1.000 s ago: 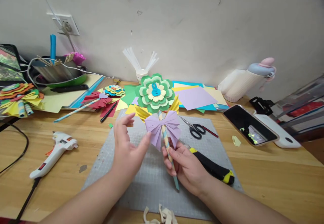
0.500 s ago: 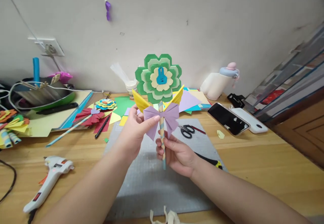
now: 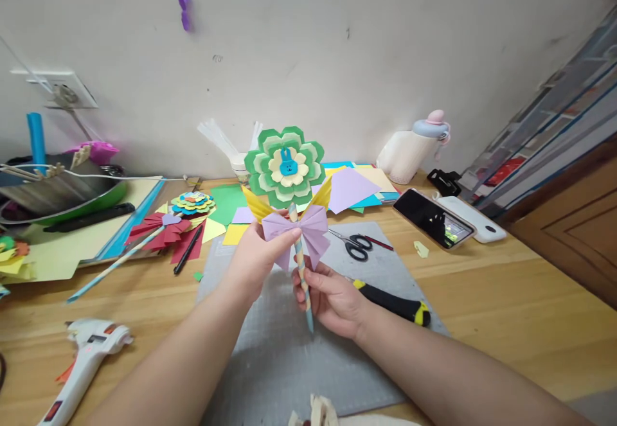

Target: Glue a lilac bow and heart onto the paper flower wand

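One left hand [image 3: 255,256] and one right hand [image 3: 330,299] are counted — two in all — with one green-flowered stick [image 3: 299,256] and its two yellow wings [image 3: 258,205]. On the desk [image 3: 506,297], one red-bowed stick [image 3: 144,239], one black pen [image 3: 187,251] and one glue gun [image 3: 84,360] are counted at left; one pair of scissors [image 3: 349,241], one yellow-ended tool [image 3: 388,302], one dark phone [image 3: 434,218] and one bottle [image 3: 418,151] at right. One cup [image 3: 239,168] is seen far, one mat [image 3: 270,362] near.

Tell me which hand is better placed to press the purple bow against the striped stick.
Probably the left hand: its thumb lies across the purple bow, the tip at the striped stick. The right hand grips that stick below the bow, so it seems better suited to steadying.
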`<state>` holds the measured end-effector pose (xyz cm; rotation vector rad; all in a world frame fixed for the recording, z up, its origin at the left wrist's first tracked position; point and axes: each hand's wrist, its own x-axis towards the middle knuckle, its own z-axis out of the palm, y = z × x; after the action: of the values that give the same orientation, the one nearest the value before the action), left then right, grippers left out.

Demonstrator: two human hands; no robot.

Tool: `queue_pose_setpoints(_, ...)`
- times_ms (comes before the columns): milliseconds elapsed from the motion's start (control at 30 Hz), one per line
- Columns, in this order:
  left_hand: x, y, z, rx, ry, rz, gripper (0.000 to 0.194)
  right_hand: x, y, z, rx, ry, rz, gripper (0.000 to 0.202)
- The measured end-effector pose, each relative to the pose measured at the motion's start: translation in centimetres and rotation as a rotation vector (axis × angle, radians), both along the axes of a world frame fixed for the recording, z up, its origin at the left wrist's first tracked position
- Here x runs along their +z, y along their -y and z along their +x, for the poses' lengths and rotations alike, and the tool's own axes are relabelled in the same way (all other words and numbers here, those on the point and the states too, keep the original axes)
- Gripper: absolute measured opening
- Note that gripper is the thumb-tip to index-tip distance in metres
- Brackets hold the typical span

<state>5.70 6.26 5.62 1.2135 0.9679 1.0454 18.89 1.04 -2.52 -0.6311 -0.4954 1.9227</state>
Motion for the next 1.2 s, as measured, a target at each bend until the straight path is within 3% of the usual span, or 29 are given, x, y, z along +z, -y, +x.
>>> queue_pose_setpoints(200,0.0,0.2,0.1,-0.049,-0.059,-0.033,0.030,-0.1,0.3,0.0,-0.034,0.036,0.004,0.025)
queue_pose_setpoints(867,-0.8,0.3,0.2,0.183,-0.122,-0.035,0.038,0.2,0.6,-0.3,-0.043,0.102,0.022,0.025)
queue_pose_setpoints(1200,-1.1,0.2,0.5,0.135,-0.034,0.017,0.046,0.2,0.6,-0.2,-0.098,0.084,0.029,0.021)
